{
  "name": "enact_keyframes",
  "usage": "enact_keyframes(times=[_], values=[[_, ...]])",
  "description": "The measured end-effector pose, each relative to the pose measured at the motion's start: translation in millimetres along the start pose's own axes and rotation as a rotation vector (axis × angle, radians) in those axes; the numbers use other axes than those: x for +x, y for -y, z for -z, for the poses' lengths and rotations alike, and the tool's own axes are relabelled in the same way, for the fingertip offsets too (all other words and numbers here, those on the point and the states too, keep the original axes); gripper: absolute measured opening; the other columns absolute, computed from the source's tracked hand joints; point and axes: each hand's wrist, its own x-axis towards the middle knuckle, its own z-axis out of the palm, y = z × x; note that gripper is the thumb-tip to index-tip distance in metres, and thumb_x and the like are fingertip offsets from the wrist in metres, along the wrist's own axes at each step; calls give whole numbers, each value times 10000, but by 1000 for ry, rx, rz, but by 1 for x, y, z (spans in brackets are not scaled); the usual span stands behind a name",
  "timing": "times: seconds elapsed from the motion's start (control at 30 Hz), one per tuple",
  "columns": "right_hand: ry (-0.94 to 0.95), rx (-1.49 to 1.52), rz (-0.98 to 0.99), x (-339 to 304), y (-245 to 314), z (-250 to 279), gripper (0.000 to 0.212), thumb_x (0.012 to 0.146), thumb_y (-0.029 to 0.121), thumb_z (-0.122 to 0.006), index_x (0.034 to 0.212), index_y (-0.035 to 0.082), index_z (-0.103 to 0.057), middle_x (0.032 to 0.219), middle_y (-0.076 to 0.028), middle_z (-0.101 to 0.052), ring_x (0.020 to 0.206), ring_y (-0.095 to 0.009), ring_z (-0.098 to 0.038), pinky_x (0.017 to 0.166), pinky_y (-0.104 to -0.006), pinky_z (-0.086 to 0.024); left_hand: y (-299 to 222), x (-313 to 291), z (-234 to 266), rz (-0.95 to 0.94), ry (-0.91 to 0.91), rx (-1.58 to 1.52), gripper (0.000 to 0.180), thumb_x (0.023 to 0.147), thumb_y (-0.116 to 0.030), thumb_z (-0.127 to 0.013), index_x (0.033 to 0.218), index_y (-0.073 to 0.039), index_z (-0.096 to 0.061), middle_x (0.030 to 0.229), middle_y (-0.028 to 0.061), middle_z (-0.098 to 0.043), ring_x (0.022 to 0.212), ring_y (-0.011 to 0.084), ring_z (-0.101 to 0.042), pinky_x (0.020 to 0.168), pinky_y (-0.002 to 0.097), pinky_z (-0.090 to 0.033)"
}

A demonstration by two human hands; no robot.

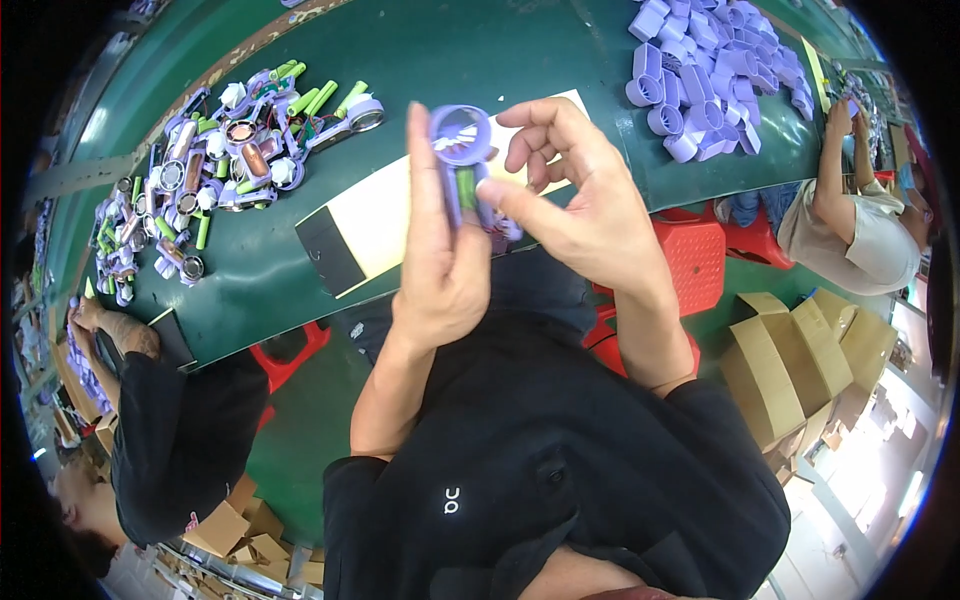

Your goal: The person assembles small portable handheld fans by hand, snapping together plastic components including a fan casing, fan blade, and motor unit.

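My left hand (440, 270) grips a purple handheld fan body (463, 143), its fingers straight along one side and its thumb across the lower part. The round head of the fan points away from me, with pale blades showing inside the ring. Below the head, a green cylindrical battery (467, 190) sits in the handle. My right hand (585, 190) is beside the fan, fingers bent and spread apart. Its thumb tip is right by the handle's edge; whether it touches cannot be told. The lower end of the handle is partly hidden by my left thumb.
A yellow sheet (375, 225) with a black end lies under my hands on the green table (540, 50). To the left is a heap of fan assemblies (250, 150); at the far right are purple shells (690, 90). Co-workers sit on both sides. Cardboard boxes (765, 380) and red stools (690, 265) stand right.
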Motion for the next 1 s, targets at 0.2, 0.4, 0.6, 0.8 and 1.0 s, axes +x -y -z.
enact_keyframes(times=[0.2, 0.4, 0.6, 0.8, 1.0], values=[[63, -61, -75, 2, -25, 4, 254, 916, 152, -773, 1104, -9, -714, 856, -26, -633, 740, -98, -565, 691, -262, -491, -14, -23, 61, 37, -324, -97, 813, 969, 99, -406, 1692, -74, -78, 1397, 154, -553, 1006, 117, -547, 893, 274, -493], [208, -172, 19, 4, -34, -52, 156, 902, 112, -761, 1026, 19, -748, 859, -66, -662, 733, -168, -597, 691, -308, -508, -22, -100, 111, 174, -365, -206, 836, 975, 1, -507, 1688, -60, -74, 1391, 194, -527, 962, 143, -569, 817, 274, -502], [256, -145, 162, 15, -45, -131, 169, 901, 117, -758, 1037, 17, -758, 879, -103, -677, 776, -238, -664, 702, -350, -538, -13, -144, 109, 354, -334, -253, 893, 892, 0, -475, 1688, -52, -75, 1402, 200, -539, 935, 133, -569, 810, 251, -496], [32, -370, 354, 18, -52, -181, 235, 884, 129, -737, 1067, -19, -732, 918, -151, -651, 879, -328, -674, 786, -433, -562, 29, -138, 108, 211, -368, -378, 850, 949, -1, -455, 1695, -101, -60, 1449, 191, -506, 927, 110, -554, 816, 266, -489], [48, -586, 383, 16, -42, -198, 262, 903, 105, -752, 1133, -18, -738, 929, -125, -644, 843, -295, -673, 732, -394, -549, 39, -139, 102, 224, -396, -256, 869, 936, 20, -450, 1690, -53, -25, 1425, 102, -489, 934, 121, -547, 806, 267, -487]])
